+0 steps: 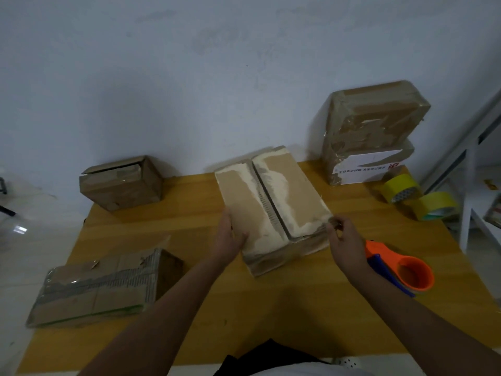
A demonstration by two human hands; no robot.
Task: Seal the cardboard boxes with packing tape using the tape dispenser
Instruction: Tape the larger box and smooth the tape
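Both forearms reach in from the near edge. Left hand (230, 234) lies flat, fingers straight, on the near left of the middle box (273, 204), whose two top flaps meet at an untaped seam. Right hand (345, 240) pinches the box's near right corner with curled fingers. Just right of that hand lies one orange tape dispenser (401, 267) on the wooden desk (284, 308). Five cardboard boxes in all: the middle one, one near left (100, 289), one far left (122, 183), and two stacked far right (374, 131). Two yellow tape rolls (417, 196) sit beside that stack.
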